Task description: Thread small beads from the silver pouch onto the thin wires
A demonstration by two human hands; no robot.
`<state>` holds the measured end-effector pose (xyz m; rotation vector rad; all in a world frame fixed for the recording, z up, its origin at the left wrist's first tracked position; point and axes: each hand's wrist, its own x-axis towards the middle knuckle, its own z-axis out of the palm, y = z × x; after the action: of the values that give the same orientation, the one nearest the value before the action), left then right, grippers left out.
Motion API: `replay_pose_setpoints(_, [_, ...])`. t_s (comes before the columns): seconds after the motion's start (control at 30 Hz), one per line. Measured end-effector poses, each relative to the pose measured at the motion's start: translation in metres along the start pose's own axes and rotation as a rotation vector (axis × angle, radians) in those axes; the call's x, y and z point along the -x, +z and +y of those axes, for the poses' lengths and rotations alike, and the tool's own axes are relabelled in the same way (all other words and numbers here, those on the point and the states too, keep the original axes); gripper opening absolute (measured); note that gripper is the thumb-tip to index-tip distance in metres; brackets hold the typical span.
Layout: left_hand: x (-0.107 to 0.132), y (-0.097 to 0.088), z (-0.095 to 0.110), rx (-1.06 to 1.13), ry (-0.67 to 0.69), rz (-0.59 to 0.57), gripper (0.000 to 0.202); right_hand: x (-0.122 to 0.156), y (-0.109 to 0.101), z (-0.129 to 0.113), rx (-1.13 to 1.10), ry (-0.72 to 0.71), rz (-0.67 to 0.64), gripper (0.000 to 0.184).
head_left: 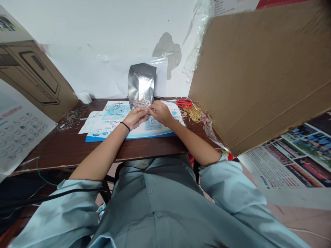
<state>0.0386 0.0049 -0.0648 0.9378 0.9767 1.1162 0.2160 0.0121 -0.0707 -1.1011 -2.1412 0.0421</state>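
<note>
My left hand [136, 117] and my right hand [160, 113] meet fingertip to fingertip above printed sheets [121, 129] on the desk. Both are closed in a pinch. Whatever lies between the fingers is too small to make out. Just behind them is a pile of small clear and red beads [140, 103], partly hidden by my hands. A silver foil pouch [142, 82] stands upright at the back of that pile, against the wall.
Red-handled scissors [184, 103] lie right of the sheets, beside a heap of thin golden sticks [193, 113] and a clear plastic bag [210, 129]. Tangled wire [68, 120] lies at left on the brown desk [152, 148]. Cardboard panels [258, 69] wall in both sides.
</note>
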Motion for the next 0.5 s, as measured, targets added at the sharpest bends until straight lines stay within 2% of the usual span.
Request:
replay_pose_setpoints(0.3, [0.003,0.002,0.002,0.002,-0.012,0.002,0.021,-0.003,0.011,0.013,-0.081,-0.070,0.045,0.021])
replay_pose_setpoints(0.5, [0.002,0.004,0.000,-0.025,-0.002,0.025,0.024,-0.003,0.011,0.013,-0.116,-0.091,0.063,0.021])
